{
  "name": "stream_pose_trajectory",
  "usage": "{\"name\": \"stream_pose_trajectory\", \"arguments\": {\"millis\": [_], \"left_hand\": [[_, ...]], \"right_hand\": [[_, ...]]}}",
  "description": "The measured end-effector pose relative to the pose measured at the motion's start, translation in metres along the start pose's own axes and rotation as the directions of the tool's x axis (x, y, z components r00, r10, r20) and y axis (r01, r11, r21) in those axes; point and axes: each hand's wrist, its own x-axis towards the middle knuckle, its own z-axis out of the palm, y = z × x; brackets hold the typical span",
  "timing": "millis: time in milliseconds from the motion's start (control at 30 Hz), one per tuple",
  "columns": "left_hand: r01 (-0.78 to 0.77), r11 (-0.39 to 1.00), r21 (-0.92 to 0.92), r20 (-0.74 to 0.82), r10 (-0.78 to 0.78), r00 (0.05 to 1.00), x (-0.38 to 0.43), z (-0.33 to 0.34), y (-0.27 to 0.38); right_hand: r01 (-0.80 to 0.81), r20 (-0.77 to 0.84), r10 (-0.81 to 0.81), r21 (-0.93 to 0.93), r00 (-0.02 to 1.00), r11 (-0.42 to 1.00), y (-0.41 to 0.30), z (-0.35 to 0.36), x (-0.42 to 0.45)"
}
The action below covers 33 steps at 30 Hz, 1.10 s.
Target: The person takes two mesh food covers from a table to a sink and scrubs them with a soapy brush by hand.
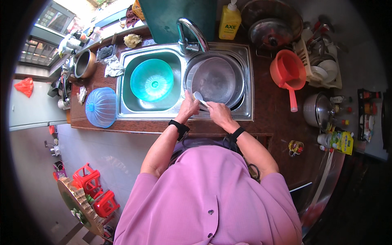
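In the right sink bowl (246,92), a translucent grey basin (214,79) sits tilted inside a larger metal basin (240,76). My left hand (189,107) grips the grey basin's near-left rim. My right hand (219,114) holds a small white utensil (198,96) by its handle, its rounded head pointing left at that same rim; whether it is a brush or a spoon I cannot tell. In the left sink bowl (176,104) lies a green plastic colander or bowl (152,80). The chrome faucet (196,29) arches over the right bowl, with no water visible from it.
Left of the sink are a blue plastic basket (101,107), a crumpled cloth (113,66) and a metal pot (85,63). To the right are a red water ladle (288,72), a dish rack (324,69) and a lidded pot (318,110). Behind stand a yellow AXE detergent bottle (230,21) and a green board (162,18).
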Motion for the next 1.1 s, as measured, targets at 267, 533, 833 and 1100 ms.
{"name": "stream_pose_trajectory", "arguments": {"millis": [267,533,833,1100], "left_hand": [[0.064,0.998,0.002,0.161,-0.064,0.985,-0.005,-0.031,0.039],[0.021,0.998,0.057,0.223,-0.033,0.974,-0.008,-0.040,0.048],[-0.202,0.866,0.457,0.035,0.210,0.977,0.004,-0.025,0.007],[-0.350,0.823,0.448,-0.121,0.444,0.888,-0.016,-0.011,-0.005]], "right_hand": [[-0.051,-0.102,0.013,-0.385,0.995,0.921,0.047,-0.025,0.016],[-0.065,-0.015,0.064,-0.402,0.998,0.913,0.043,-0.019,0.021],[-0.063,-0.058,0.052,-0.220,0.997,0.973,0.018,-0.025,0.031],[-0.050,0.119,0.068,-0.151,0.991,0.987,-0.002,-0.026,0.006]]}}
